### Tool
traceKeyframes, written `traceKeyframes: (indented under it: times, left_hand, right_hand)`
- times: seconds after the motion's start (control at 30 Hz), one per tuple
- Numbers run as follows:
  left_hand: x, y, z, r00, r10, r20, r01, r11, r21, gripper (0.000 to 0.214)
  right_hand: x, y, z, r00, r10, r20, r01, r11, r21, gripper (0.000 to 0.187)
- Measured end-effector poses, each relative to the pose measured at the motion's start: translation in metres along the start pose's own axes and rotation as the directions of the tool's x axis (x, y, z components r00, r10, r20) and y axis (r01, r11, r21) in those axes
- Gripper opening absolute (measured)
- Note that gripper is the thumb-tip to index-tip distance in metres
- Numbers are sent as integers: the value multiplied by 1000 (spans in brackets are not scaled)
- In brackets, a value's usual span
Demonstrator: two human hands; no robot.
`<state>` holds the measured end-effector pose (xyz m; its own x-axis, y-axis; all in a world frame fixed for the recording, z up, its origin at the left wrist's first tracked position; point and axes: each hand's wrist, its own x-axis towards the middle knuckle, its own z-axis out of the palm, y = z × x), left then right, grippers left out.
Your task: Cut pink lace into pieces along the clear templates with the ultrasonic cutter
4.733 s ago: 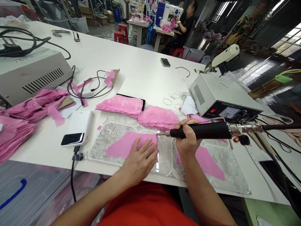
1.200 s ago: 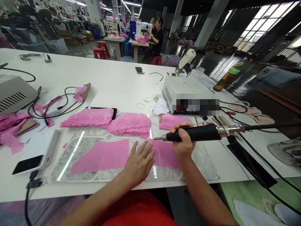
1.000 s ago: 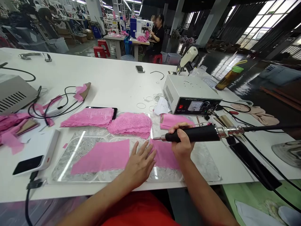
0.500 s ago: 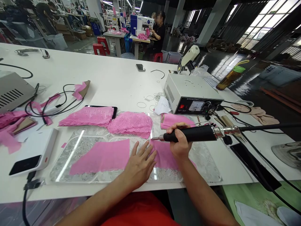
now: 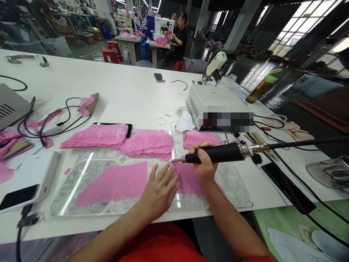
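My left hand (image 5: 160, 187) lies flat with fingers spread, its fingertips at the left edge of a pink fabric piece (image 5: 188, 180). My right hand (image 5: 205, 162) is wrapped round a black corded handpiece (image 5: 227, 153) with a metal tip. That tip points left and rests at or just above the fabric's upper left corner; contact cannot be told. Left of my left hand, another pink fabric piece (image 5: 117, 183) lies flat on a clear-edged, grey-patterned board (image 5: 65, 189). Behind it are a stack of pink lace pieces (image 5: 149, 143) and a second pink stack (image 5: 95, 135).
A grey metal box (image 5: 218, 102) stands behind the handpiece, its front blurred. Black cables (image 5: 294, 173) run across the right side. A white device (image 5: 45, 178) and tangled cords (image 5: 56, 123) lie left. A phone (image 5: 159, 77) is farther back. A co-worker (image 5: 178, 40) sits at a sewing machine.
The camera view has shifted slightly, so the table things appear a little farther left. Both hands and the handpiece keep nearly the same place on the fabric.
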<state>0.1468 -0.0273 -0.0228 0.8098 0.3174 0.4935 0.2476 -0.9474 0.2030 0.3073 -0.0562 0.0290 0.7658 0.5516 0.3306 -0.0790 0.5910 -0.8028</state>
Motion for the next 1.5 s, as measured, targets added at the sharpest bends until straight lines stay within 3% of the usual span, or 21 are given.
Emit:
traceKeyframes:
  times: [0.2,0.33,0.57,0.77,1.5]
  left_hand:
    - [0,-3,0,1000,13,-8,-13,1000,-2,27]
    - [-1,-5,-1,999,39,-7,-39,999,12,26]
    - [0,-5,-3,997,70,-16,-70,997,18,25]
    - [1,-6,-4,996,90,-20,-89,996,25,26]
    - [3,-6,-5,997,79,-14,-79,997,9,26]
  right_hand:
    - [1,3,1,1000,-5,2,5,1000,-28,15]
    - [10,-11,-4,997,0,-77,2,1000,15,16]
    - [25,-54,-54,944,-150,-293,141,989,-52,11]
    - [17,-57,-83,929,-174,-328,155,984,-84,9]
    - [17,-46,-83,943,-194,-269,179,981,-79,9]
